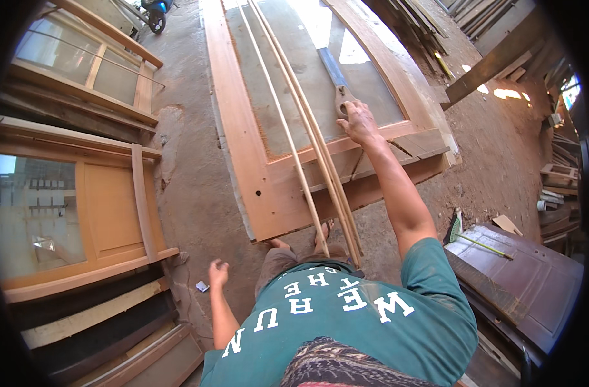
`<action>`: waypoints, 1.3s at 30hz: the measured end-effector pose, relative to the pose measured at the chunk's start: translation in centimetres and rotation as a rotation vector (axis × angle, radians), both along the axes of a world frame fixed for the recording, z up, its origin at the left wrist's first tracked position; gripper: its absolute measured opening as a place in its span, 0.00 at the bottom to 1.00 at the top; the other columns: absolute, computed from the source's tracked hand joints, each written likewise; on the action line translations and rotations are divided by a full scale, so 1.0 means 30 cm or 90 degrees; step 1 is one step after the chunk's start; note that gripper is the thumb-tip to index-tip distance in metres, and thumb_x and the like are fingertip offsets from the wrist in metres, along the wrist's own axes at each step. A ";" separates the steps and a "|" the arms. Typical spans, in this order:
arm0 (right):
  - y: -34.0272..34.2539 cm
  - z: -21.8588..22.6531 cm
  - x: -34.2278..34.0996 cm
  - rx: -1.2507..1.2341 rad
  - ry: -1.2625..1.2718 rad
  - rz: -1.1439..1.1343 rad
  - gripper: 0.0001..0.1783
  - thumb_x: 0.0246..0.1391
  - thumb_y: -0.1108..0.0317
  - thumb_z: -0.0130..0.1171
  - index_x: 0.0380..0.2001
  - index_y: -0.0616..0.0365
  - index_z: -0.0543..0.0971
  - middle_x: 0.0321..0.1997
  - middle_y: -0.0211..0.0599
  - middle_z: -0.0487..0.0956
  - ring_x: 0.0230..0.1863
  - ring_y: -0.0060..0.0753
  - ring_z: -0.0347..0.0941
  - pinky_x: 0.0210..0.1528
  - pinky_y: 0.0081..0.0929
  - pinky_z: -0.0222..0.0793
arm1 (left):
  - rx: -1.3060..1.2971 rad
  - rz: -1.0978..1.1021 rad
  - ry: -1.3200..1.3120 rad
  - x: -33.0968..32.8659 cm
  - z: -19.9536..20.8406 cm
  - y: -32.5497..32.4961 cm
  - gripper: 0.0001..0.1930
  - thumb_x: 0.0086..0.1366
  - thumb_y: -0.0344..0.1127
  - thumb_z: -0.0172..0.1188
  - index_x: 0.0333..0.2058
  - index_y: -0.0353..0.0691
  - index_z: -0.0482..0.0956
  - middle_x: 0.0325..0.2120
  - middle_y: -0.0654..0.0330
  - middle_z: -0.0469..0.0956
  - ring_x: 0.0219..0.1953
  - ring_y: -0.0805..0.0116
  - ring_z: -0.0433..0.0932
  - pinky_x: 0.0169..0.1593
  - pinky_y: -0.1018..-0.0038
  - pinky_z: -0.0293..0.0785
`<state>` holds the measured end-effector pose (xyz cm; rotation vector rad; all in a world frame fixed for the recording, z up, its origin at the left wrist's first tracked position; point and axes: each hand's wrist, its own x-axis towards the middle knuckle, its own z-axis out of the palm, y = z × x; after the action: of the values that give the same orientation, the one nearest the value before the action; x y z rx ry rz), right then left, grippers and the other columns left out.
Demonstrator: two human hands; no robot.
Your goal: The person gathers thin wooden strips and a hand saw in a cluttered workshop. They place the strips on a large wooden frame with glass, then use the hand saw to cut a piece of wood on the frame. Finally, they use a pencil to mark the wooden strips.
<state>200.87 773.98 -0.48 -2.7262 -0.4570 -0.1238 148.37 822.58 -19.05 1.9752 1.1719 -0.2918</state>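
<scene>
My right hand (359, 122) is closed on the wooden handle of a hand saw (333, 68), whose grey-blue blade points away from me over the glass. The saw lies across a wooden door frame (225, 116) with a large pane. Several long thin wooden strips (299, 97) run lengthwise over that frame, their near ends reaching my waist. My left hand (219, 273) hangs low at my left side, away from the frame. Its fingers are loosely bent and apart, with nothing seen in them.
Glazed wooden frames (81, 213) lean in stacks along the left. To the right, a dark brown door panel (533, 284) lies with a green-handled broom (481, 245) on it. Timber boards (500, 58) are piled at the far right. A blue motorbike (157, 13) stands at the far left.
</scene>
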 end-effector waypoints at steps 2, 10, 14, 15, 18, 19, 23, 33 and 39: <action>0.039 0.057 -0.051 0.051 0.051 -0.026 0.32 0.65 0.48 0.70 0.62 0.61 0.80 0.63 0.56 0.81 0.68 0.59 0.74 0.70 0.50 0.71 | -0.103 0.056 0.099 -0.083 -0.069 -0.040 0.26 0.71 0.37 0.69 0.64 0.34 0.78 0.54 0.49 0.86 0.50 0.56 0.87 0.54 0.58 0.83; 0.406 0.224 -0.289 -0.104 0.321 -0.108 0.73 0.51 0.20 0.67 0.84 0.53 0.46 0.67 0.67 0.77 0.73 0.65 0.72 0.77 0.55 0.66 | -0.357 0.165 0.261 -0.228 -0.167 0.102 0.23 0.76 0.40 0.65 0.66 0.45 0.76 0.49 0.62 0.85 0.38 0.66 0.84 0.39 0.64 0.82; 0.543 0.149 -0.328 -0.175 0.181 -0.242 0.61 0.55 0.44 0.74 0.82 0.55 0.53 0.58 0.65 0.81 0.65 0.63 0.79 0.70 0.56 0.72 | -0.273 0.194 0.165 -0.217 -0.149 0.397 0.24 0.75 0.40 0.63 0.67 0.46 0.75 0.54 0.60 0.85 0.46 0.62 0.86 0.45 0.61 0.81; 0.548 0.119 -0.319 -0.160 0.152 -0.248 0.56 0.55 0.49 0.73 0.80 0.55 0.56 0.57 0.64 0.81 0.63 0.63 0.80 0.69 0.56 0.73 | -0.271 0.222 0.143 -0.205 -0.131 0.465 0.25 0.77 0.39 0.62 0.69 0.45 0.73 0.58 0.58 0.83 0.51 0.60 0.85 0.54 0.58 0.80; 0.562 0.068 -0.304 -0.087 0.104 -0.252 0.35 0.59 0.65 0.65 0.69 0.59 0.70 0.54 0.61 0.84 0.56 0.62 0.83 0.62 0.55 0.76 | -0.253 0.258 0.098 -0.168 -0.131 0.687 0.26 0.78 0.39 0.59 0.71 0.45 0.70 0.59 0.59 0.82 0.55 0.58 0.84 0.59 0.57 0.79; 0.582 0.098 -0.309 -0.038 0.115 -0.274 0.33 0.58 0.65 0.65 0.66 0.61 0.72 0.53 0.62 0.85 0.56 0.61 0.84 0.61 0.54 0.76 | -0.252 0.264 0.079 -0.132 -0.121 0.740 0.26 0.78 0.39 0.59 0.71 0.46 0.70 0.59 0.59 0.82 0.56 0.58 0.84 0.59 0.57 0.79; 0.611 0.090 -0.341 0.201 0.145 -0.300 0.28 0.55 0.67 0.64 0.59 0.66 0.79 0.44 0.56 0.87 0.48 0.47 0.86 0.51 0.41 0.80 | -0.245 0.252 0.000 0.064 -0.071 0.892 0.25 0.79 0.39 0.59 0.70 0.46 0.71 0.57 0.59 0.83 0.54 0.59 0.85 0.55 0.61 0.80; 0.865 0.046 -0.359 0.377 0.142 -0.315 0.31 0.52 0.70 0.62 0.61 0.69 0.79 0.43 0.58 0.87 0.41 0.47 0.86 0.48 0.40 0.81 | -0.140 -0.080 0.089 0.552 -0.049 0.970 0.25 0.73 0.38 0.67 0.65 0.37 0.77 0.54 0.52 0.86 0.51 0.62 0.87 0.51 0.64 0.83; 0.940 0.083 -0.173 0.086 0.126 -0.348 0.35 0.59 0.61 0.73 0.68 0.59 0.75 0.64 0.55 0.75 0.68 0.60 0.71 0.67 0.53 0.70 | -0.159 -0.072 0.139 0.671 -0.155 1.114 0.26 0.71 0.40 0.69 0.64 0.37 0.78 0.51 0.52 0.87 0.41 0.63 0.88 0.44 0.63 0.85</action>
<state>195.68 802.17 2.01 -2.6209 0.3446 -0.0229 168.51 856.00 -23.70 1.8246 1.1004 -0.6938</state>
